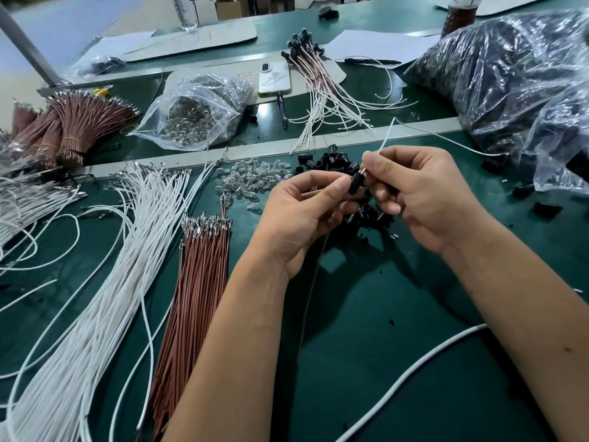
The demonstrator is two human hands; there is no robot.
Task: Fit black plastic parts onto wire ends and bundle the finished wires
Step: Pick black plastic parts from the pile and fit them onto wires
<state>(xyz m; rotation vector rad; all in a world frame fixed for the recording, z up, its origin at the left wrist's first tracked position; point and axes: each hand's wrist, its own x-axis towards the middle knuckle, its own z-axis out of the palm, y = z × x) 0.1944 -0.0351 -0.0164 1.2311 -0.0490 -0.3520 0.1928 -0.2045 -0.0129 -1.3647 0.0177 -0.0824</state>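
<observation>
Left hand (306, 215) pinches small black plastic cylinder part (356, 184), just above heap of loose black plastic parts (331, 162). Right hand (420, 196) pinches thin white wire (387, 138) beside its tip, apparently entering part. Wire limp, light: grip close behind end; part small, probably slippery.

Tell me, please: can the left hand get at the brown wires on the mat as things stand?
Probably not at once. The left hand grips a black part, so it is busy. Otherwise the way looks free: the brown wires lie uncovered just to its left.
</observation>
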